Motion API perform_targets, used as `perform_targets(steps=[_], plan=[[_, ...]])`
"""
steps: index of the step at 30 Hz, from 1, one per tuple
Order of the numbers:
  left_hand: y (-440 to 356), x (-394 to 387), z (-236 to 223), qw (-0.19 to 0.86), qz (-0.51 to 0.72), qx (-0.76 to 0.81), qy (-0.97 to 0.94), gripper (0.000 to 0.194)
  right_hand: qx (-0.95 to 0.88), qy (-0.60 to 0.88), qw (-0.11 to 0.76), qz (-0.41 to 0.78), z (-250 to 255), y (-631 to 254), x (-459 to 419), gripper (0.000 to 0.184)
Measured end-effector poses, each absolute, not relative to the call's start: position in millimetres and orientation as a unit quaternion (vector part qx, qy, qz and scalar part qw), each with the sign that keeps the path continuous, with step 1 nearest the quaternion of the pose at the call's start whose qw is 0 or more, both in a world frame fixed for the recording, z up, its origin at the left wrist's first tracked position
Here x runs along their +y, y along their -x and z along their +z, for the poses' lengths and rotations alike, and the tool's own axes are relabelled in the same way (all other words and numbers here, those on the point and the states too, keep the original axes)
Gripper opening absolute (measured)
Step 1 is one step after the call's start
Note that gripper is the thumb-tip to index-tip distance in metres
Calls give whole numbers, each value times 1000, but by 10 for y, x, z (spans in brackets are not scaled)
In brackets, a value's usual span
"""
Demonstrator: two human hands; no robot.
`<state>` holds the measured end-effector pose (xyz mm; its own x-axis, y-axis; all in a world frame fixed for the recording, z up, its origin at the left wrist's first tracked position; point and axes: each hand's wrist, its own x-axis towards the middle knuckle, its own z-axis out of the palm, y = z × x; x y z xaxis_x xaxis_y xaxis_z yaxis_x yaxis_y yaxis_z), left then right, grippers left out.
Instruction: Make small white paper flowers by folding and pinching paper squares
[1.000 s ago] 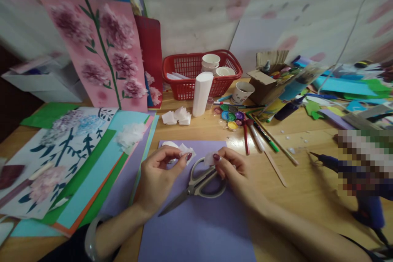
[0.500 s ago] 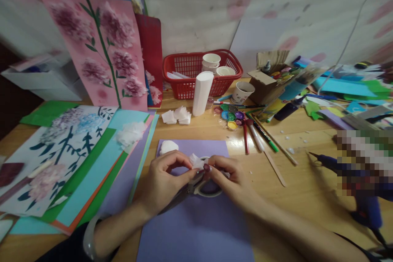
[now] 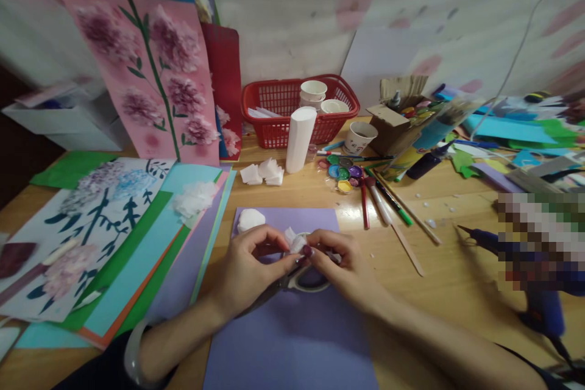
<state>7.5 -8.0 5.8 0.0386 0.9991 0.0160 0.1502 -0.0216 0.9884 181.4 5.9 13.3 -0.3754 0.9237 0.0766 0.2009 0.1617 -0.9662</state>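
Observation:
A small white piece of tissue paper (image 3: 296,241) is pinched between my two hands. My left hand (image 3: 256,265) holds its left side with thumb and forefinger closed; my right hand (image 3: 340,262) grips the right side between fingertips. Scissors (image 3: 311,285) show below the fingers, partly hidden, and I cannot tell whether a hand also touches them. Under everything lies a purple sheet (image 3: 283,341). A round white tissue piece (image 3: 251,220) rests on the sheet's far left corner, just beyond my left hand.
Folded tissue pieces (image 3: 262,172) and an upright white roll (image 3: 301,140) stand before a red basket (image 3: 274,128). A paint palette (image 3: 343,173), brushes (image 3: 380,201) and a glue gun (image 3: 489,241) lie rightward. Coloured papers (image 3: 132,262) and a pink flower picture (image 3: 150,73) are leftward.
The fingers have shifted slightly around the tissue piece, which looks a little more bunched. Both hands stay in nearly the same place.

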Motion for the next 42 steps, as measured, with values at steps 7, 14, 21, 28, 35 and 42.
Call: perform_targets(steps=[7, 14, 21, 28, 35, 42], plan=[[-59, -69, 147, 419, 460, 511, -593, 10, -657, 434, 365, 497, 136, -1810, 57, 18], [-50, -45, 147, 399, 467, 530, -584, 12, -655, 442, 361, 494, 149, -1803, 59, 17], [-7, -32, 50, 407, 495, 562, -522, 12, -665, 440, 365, 480, 162, -1807, 75, 18], [67, 56, -112, 448, 589, 553, -383, 23, -635, 472, 368, 488, 162, -1821, 84, 17], [29, -4, -18, 569, 541, 466, -407, 23, -656, 456, 383, 463, 92, -1825, 107, 15], [-86, -61, 122, 557, 492, 480, -467, 15, -692, 415, 376, 455, 79, -1806, 72, 17]])
